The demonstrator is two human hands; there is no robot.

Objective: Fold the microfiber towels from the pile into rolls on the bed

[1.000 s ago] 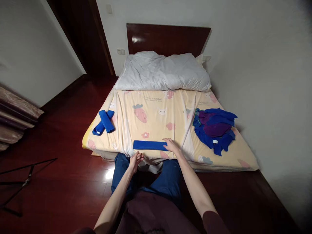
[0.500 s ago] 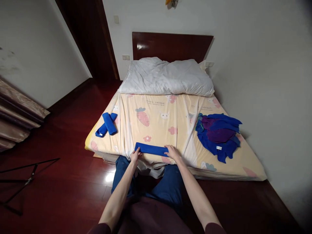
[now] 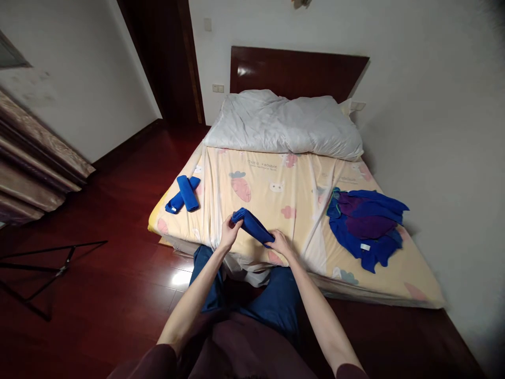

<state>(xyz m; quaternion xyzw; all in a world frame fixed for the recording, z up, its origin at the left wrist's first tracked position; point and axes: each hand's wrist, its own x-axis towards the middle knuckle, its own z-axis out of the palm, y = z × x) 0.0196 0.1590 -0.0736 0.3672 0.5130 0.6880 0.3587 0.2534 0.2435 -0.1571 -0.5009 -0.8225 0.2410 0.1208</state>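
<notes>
Between my two hands is a blue cloth (image 3: 254, 227) folded into a long narrow strip, its left end tilted up off the bed. My left hand (image 3: 229, 231) grips that raised end, thumb and fingers closed on it. At the lower right end my right hand (image 3: 280, 244) holds the cloth, fingers curled around it near the sheet. Two more folded blue cloths (image 3: 188, 193) lie crossed, one over the other, on the bed's left side. On the right side is a loose pile of blue and purple cloths (image 3: 366, 223) with a white label showing.
The bed (image 3: 260, 184) has a cream sheet with strawberry and rabbit prints. A grey-white quilt (image 3: 284, 123) lies folded by the dark wooden headboard (image 3: 292, 73). Black metal legs (image 3: 59, 271) stand on the red floor at left, near a curtain (image 3: 35, 163).
The folded cloth, flat on the bed's front edge before, is now lifted and angled, left end higher. My left hand has moved up with it. The view has shifted slightly.
</notes>
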